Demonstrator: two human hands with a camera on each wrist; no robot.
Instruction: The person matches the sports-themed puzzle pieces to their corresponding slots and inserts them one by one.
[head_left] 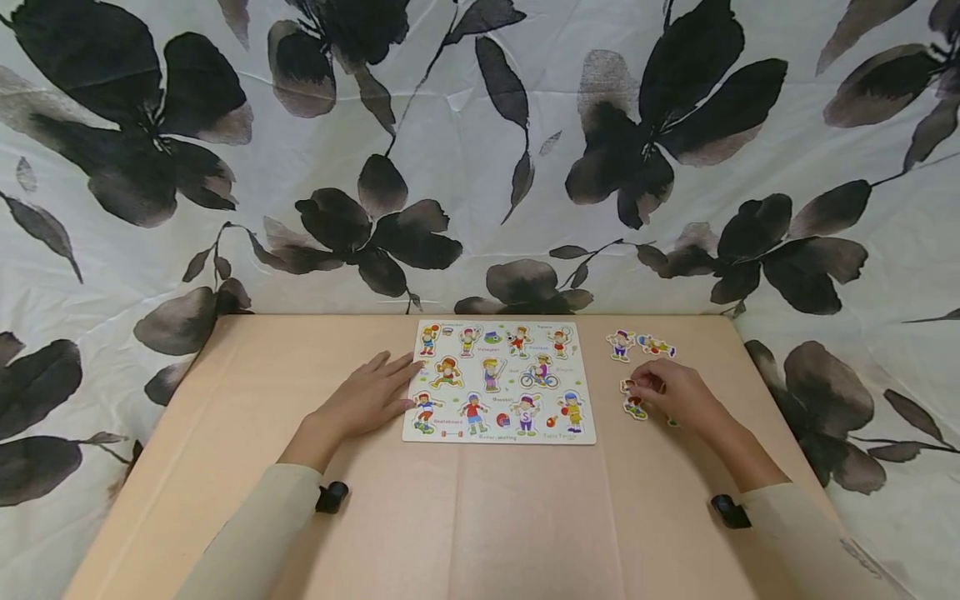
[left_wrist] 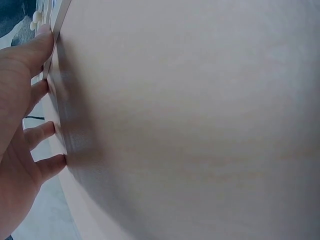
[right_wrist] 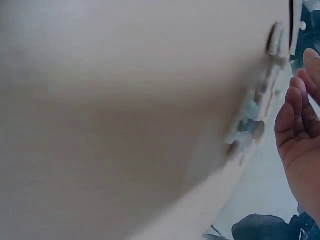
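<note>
A white wooden puzzle board [head_left: 508,385] with colourful sports figures lies flat on the table. My left hand [head_left: 366,393] rests at its left edge; in the left wrist view the fingers [left_wrist: 47,132] are spread, their tips against the board's side. To the right of the board, my right hand [head_left: 678,396] hovers over a figure puzzle piece [head_left: 634,408], partly covering it. The right wrist view shows this hand [right_wrist: 302,130] loosely bent above blurred pieces [right_wrist: 252,117], with nothing visible in its grasp. Another piece peeks out beneath the palm, mostly hidden.
Beyond the right hand lie a standing-figure piece [head_left: 620,345] and a lengthwise figure piece [head_left: 657,345]. The light wood-toned table [head_left: 525,517] ends at a white cloth [head_left: 480,108] with dark flowers, behind and at both sides.
</note>
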